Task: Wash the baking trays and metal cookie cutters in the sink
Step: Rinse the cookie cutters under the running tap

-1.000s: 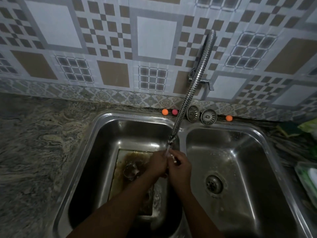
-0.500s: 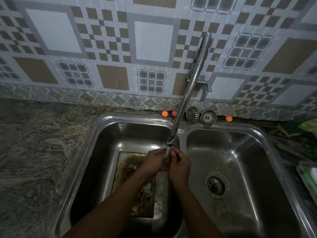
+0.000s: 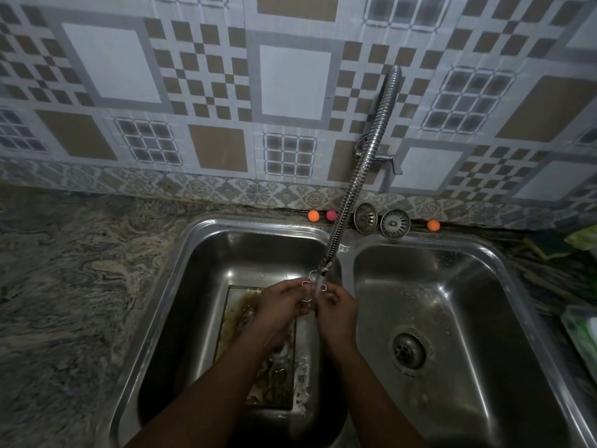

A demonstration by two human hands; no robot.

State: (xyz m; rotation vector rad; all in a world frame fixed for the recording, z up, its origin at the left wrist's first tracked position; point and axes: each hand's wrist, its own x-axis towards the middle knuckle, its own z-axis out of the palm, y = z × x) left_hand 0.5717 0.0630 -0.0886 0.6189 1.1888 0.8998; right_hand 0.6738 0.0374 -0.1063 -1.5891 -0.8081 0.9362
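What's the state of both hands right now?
Left hand: grips the cutter under the tap.
Right hand: pinches the same cutter.

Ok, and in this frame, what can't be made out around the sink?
- cookie cutter, head view: only thin metal edges show between the left hand and right hand, which cover its shape.
- baking tray, left basin: the left forearm covers part of it; what lies on it is too dim to tell.
- green-and-white object: cut off by the right edge of the frame.
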